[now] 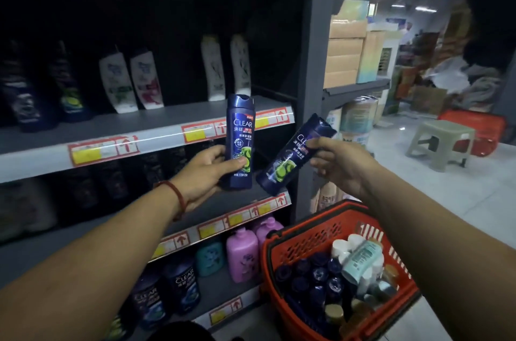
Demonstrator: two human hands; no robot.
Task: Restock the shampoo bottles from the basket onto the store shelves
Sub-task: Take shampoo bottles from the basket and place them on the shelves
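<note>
Meanwhile, the left hand [206,170] grips one blue bottle [240,139] upright beside the shelf [156,139] edge, nearer it than the right hand [335,165], whose fingers [317,143] clasp a tilted bottle [290,162].

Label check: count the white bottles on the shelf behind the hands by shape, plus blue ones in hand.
Wide white bottles: 2
Slim white bottles: 2
Blue bottles in hand: 2, one in left hand, one in right hand
Total: 6

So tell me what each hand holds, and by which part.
The left hand grips the upright blue bottle round its lower half. The right hand holds the tilted blue bottle by its upper half, thumb on the label.
</note>
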